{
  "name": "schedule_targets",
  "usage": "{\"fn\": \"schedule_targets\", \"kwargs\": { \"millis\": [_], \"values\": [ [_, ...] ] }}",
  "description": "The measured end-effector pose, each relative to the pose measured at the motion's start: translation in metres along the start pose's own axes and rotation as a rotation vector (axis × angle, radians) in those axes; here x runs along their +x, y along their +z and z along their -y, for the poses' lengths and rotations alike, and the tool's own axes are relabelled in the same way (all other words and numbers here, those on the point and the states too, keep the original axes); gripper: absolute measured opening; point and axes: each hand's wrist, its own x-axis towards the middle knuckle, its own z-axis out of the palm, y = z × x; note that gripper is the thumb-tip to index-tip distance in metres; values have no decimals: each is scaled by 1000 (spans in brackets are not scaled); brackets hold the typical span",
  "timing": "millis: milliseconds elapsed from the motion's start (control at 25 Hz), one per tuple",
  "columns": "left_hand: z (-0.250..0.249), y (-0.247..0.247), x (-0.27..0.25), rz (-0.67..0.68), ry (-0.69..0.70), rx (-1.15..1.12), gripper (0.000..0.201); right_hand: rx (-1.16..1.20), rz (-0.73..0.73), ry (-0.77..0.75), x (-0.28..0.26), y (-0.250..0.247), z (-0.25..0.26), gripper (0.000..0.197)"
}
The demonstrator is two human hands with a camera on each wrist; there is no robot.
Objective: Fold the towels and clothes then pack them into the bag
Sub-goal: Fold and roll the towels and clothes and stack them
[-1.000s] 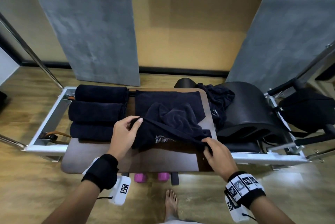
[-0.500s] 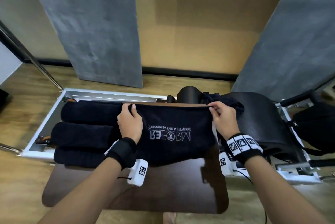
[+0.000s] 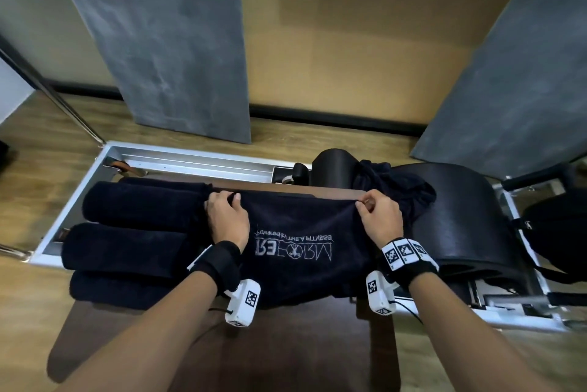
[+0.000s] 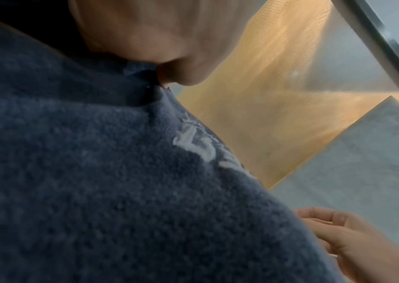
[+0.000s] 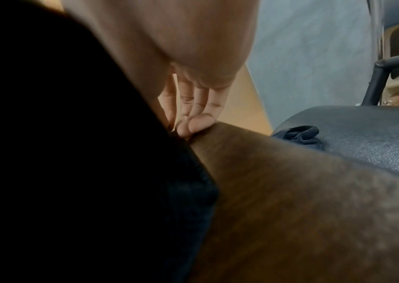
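While our left hand (image 3: 229,220) and right hand (image 3: 379,220) each pinch a far corner of the dark lettered towel (image 3: 305,267), it lies spread on the brown pad (image 3: 286,353), right of three rolled towels (image 3: 133,242).

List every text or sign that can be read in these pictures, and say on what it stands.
"REFORMER": large white embroidery on the towel, upside down to the camera.
"Powered by THE A FITNESS": the smaller line beside it on the same towel, partly hard to read.
Square coded markers on the wristbands and wrist cameras: patterns, no words.
A small pale mark on the bag: too small to read.
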Motion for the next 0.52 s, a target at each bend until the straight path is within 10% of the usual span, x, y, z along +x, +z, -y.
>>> {"fn": "schedule_targets", "kwargs": {
  "millis": [520],
  "values": [
    [-22, -57, -47, -176, 233, -347, 20, 454, -98, 106, -32, -46, 4, 30]
  ]
}}
